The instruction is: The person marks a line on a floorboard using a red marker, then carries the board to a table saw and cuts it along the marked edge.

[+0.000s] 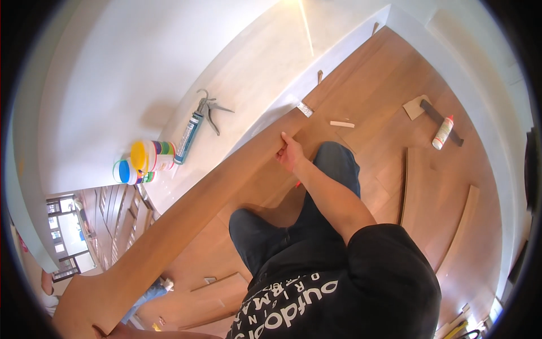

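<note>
A long wooden plank [186, 220] runs diagonally from the lower left toward the upper middle, along the base of the white ledge [243, 73], with a notched, wider lower-left end. My right hand [291, 151] grips the plank near its upper end, thumb on top. My left hand [100, 332], mostly cut off at the lower edge, holds the wider end. Just past the plank's upper end is a small shiny patch [305, 109] at the ledge's foot. My bent knees are on the wooden floor [384, 85] beside the plank.
A caulking gun [192, 133] and paint tubs [151, 156] sit on the ledge. At right lie a white bottle [443, 133], a dark bar [432, 112] and loose boards [460, 226]. Another person's leg [148, 295] and arm [48, 282] show at lower left, near stacked planks [113, 209].
</note>
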The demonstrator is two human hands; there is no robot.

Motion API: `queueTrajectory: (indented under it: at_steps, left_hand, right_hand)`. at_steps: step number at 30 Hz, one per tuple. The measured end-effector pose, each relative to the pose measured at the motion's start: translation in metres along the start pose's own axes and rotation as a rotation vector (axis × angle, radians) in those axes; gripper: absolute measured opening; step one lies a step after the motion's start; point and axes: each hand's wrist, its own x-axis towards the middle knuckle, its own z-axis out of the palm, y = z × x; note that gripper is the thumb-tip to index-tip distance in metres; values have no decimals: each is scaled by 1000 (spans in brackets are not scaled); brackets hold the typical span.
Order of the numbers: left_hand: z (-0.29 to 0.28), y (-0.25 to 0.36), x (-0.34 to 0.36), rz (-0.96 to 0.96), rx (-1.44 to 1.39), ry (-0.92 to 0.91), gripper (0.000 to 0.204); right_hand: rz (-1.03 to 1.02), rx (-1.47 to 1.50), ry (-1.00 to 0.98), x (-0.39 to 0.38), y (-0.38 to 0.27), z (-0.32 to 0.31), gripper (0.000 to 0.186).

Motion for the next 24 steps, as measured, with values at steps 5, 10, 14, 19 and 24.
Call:
queueTrajectory:
  at_steps: [5, 10, 14, 19, 24]
  left_hand:
    - [36, 0, 6, -34, -18, -82, 36]
    - [88, -7, 2, -29, 36, -217, 36]
    - [119, -1, 9, -21, 74, -276, 35]
    - [184, -1, 2, 7, 143, -280, 43]
    - [190, -6, 38, 103, 217, -265, 47]
  right_hand:
    - [18, 11, 166, 22, -32, 10, 23]
    - [-8, 33, 158, 38, -50, 3, 22]
    - [-11, 58, 180, 45, -54, 15, 22]
    - [28, 61, 254, 54, -65, 11, 27]
    - [47, 70, 247, 62, -64, 11, 30]
